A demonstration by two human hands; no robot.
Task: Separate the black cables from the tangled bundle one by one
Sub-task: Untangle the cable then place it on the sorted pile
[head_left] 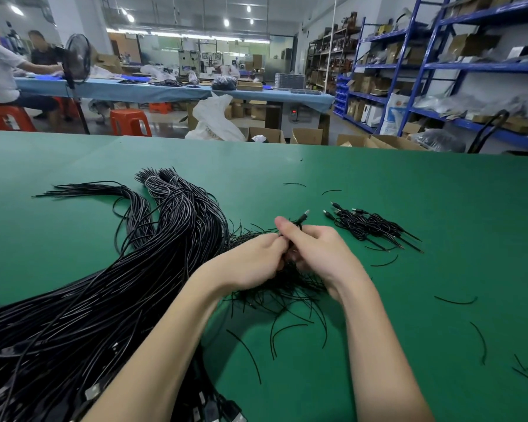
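A large tangled bundle of black cables point(110, 284) sprawls over the left half of the green table point(409, 184), from the far middle down to the near left corner. My left hand point(253, 260) and my right hand point(320, 251) meet at the table's centre, both gripping one black cable point(302, 219) whose plug end sticks up beyond my right fingers. Thin black strands point(284, 293) lie under and around my wrists. A small pile of short coiled cables point(369, 228) rests to the right of my hands.
Loose short wire pieces point(456, 300) are scattered over the right side of the table. Cardboard boxes point(307, 136) and a white bag point(214, 120) stand beyond the far edge. Blue shelving point(457, 67) fills the right background; people sit at a far blue table point(165, 89).
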